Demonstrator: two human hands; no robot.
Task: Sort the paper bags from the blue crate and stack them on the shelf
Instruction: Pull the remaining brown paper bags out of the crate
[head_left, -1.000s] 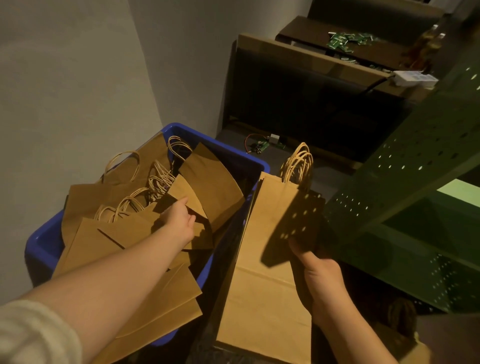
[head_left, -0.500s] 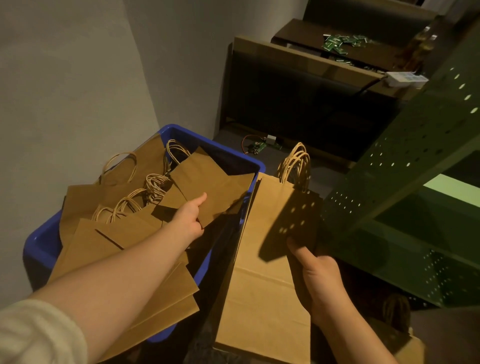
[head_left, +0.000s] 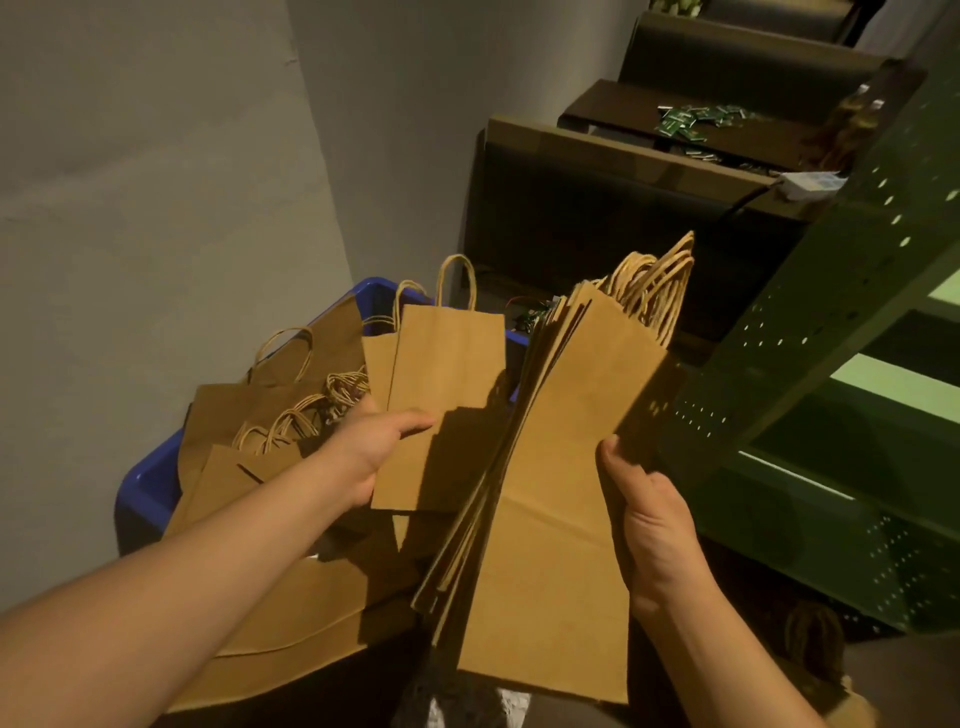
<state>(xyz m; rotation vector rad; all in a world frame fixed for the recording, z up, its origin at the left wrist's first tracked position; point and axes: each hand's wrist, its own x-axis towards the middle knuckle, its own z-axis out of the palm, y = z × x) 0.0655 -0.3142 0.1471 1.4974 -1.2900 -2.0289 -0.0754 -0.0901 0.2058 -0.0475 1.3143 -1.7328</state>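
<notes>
Two hands show, and two groups of brown paper bags are held. The left hand (head_left: 371, 457), in the middle of the frame, pinches small bags (head_left: 441, 410) by their lower left edge, thumb on the front face and fingers hidden behind; two overlapping bags can be counted there, the front one upright with its twisted cord handles sticking up. The right hand (head_left: 652, 519), at lower right, grips the right edge of a thick stack of large bags (head_left: 561, 483), thumb pressed on the top face. The stack holds several bags, too tightly layered to count; their left edges fan out slightly and their cord handles bunch together at the top, toward the upper right.

The small bags lie just left of the stack, their right edge touching or overlapping it; which one cannot be told. Both groups are flat, folded, plain tan paper with no print visible.

One blue crate (head_left: 148, 483) sits at left against a grey wall (head_left: 156, 182), with more flat bags (head_left: 249, 410) piled loosely inside, several handles tangled near the middle. A few of them spill over its near edge toward the bottom of the frame. One green perforated metal shelf (head_left: 852, 291) fills the right side, just beside the stack.
</notes>
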